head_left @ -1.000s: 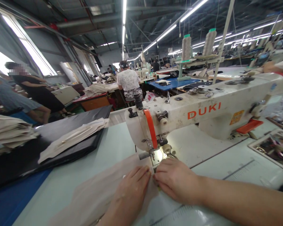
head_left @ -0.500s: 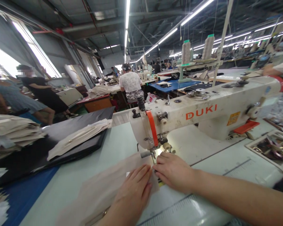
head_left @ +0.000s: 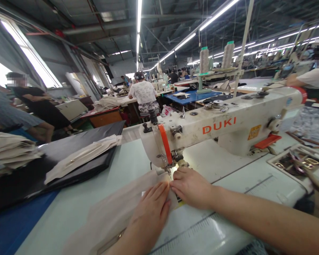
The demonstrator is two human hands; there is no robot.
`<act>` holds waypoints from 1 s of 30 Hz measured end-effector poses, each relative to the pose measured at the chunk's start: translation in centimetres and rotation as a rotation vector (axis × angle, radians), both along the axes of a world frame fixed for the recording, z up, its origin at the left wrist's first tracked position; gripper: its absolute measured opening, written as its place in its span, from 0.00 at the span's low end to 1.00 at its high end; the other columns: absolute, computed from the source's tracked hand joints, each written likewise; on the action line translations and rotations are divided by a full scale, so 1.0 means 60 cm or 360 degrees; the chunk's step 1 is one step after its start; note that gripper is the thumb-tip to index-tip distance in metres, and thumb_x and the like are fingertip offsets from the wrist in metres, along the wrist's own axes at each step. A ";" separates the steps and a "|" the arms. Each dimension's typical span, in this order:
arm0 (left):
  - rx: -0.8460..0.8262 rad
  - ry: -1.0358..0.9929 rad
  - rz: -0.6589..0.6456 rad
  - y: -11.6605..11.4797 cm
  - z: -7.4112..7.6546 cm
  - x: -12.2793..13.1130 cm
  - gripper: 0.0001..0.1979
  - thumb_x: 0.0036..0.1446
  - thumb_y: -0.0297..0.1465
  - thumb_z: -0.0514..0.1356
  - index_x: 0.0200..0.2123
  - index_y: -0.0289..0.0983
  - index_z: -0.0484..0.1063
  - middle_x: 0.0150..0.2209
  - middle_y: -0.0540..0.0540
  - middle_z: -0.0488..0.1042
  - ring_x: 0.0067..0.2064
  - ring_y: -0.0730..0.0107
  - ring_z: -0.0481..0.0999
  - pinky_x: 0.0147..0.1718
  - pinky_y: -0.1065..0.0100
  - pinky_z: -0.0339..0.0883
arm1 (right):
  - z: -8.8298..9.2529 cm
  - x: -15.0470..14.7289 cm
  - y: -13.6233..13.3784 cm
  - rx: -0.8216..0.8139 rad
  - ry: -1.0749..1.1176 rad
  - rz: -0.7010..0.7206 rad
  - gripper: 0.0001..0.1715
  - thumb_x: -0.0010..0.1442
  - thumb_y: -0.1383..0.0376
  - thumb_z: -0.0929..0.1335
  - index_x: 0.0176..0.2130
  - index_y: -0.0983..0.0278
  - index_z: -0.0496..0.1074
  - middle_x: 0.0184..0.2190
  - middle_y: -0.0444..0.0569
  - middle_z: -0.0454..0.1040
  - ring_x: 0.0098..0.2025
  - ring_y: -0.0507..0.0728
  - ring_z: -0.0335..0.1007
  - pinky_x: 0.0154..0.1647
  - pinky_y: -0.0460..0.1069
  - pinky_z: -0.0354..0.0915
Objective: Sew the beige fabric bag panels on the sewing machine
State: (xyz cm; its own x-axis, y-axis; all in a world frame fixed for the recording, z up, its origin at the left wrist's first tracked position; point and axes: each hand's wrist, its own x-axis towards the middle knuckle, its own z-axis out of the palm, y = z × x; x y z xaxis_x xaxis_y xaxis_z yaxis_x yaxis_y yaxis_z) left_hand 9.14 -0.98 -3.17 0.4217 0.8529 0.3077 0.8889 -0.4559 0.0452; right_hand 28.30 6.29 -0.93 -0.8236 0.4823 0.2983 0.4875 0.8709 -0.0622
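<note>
A pale beige fabric piece [head_left: 114, 209] lies on the light green table, its far end under the needle area of a white sewing machine [head_left: 191, 131]. Flat on the fabric, fingers stretched toward the needle, rests my left hand [head_left: 154, 205]. My right hand [head_left: 190, 186] is curled at the fabric's right edge, close to the presser foot, its fingertips pinching that edge. A small white tag [head_left: 143, 193] shows beside my left fingers. Part of a zipper [head_left: 117, 238] is visible by my left wrist. The needle tip itself is hard to make out.
To the left, beige fabric pieces [head_left: 82, 156] lie on folded black material [head_left: 106, 159], near a taller beige stack [head_left: 10, 150]. A tray of metal parts [head_left: 295, 164] sits at right. Thread cones [head_left: 204, 61] stand behind the machine. Other people work or stand farther off.
The whole view has shifted slightly, so the machine appears farther left. Both hands keep nearly the same pose on the fabric. More of a person at far right shows now.
</note>
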 end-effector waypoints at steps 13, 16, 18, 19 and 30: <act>-0.0007 -0.0059 -0.0024 0.031 -0.006 -0.001 0.19 0.65 0.29 0.51 0.55 0.36 0.73 0.57 0.39 0.75 0.58 0.59 0.74 0.58 0.54 0.67 | -0.008 0.002 0.015 0.0013 -0.0084 -0.0058 0.14 0.70 0.67 0.61 0.39 0.67 0.75 0.35 0.53 0.74 0.40 0.58 0.68 0.47 0.52 0.62; 0.0008 -0.0044 -0.0048 0.033 -0.005 -0.002 0.19 0.65 0.29 0.51 0.55 0.35 0.73 0.56 0.38 0.76 0.57 0.57 0.75 0.56 0.52 0.69 | -0.009 0.002 0.014 0.0010 -0.0088 -0.0057 0.14 0.69 0.67 0.61 0.38 0.67 0.75 0.34 0.52 0.74 0.39 0.57 0.68 0.46 0.52 0.62; 0.0003 -0.0057 -0.0038 0.035 -0.005 -0.002 0.19 0.65 0.29 0.51 0.55 0.35 0.73 0.56 0.38 0.76 0.56 0.56 0.75 0.56 0.52 0.70 | -0.008 0.002 0.014 0.0011 -0.0084 -0.0060 0.14 0.69 0.67 0.62 0.38 0.67 0.75 0.35 0.52 0.74 0.39 0.57 0.68 0.46 0.52 0.61; 0.0003 -0.0063 -0.0031 0.035 -0.005 -0.002 0.19 0.65 0.29 0.51 0.54 0.35 0.73 0.56 0.38 0.76 0.56 0.56 0.75 0.56 0.51 0.70 | -0.008 0.002 0.014 0.0017 -0.0086 -0.0064 0.13 0.69 0.67 0.62 0.38 0.67 0.75 0.35 0.52 0.74 0.39 0.57 0.68 0.45 0.52 0.61; 0.0047 -0.0100 -0.0060 0.040 -0.011 -0.005 0.19 0.65 0.29 0.50 0.54 0.36 0.74 0.55 0.38 0.76 0.56 0.56 0.76 0.56 0.50 0.69 | -0.004 -0.001 0.016 0.0024 -0.0129 -0.0085 0.13 0.69 0.69 0.62 0.38 0.68 0.75 0.34 0.53 0.74 0.38 0.57 0.69 0.45 0.52 0.61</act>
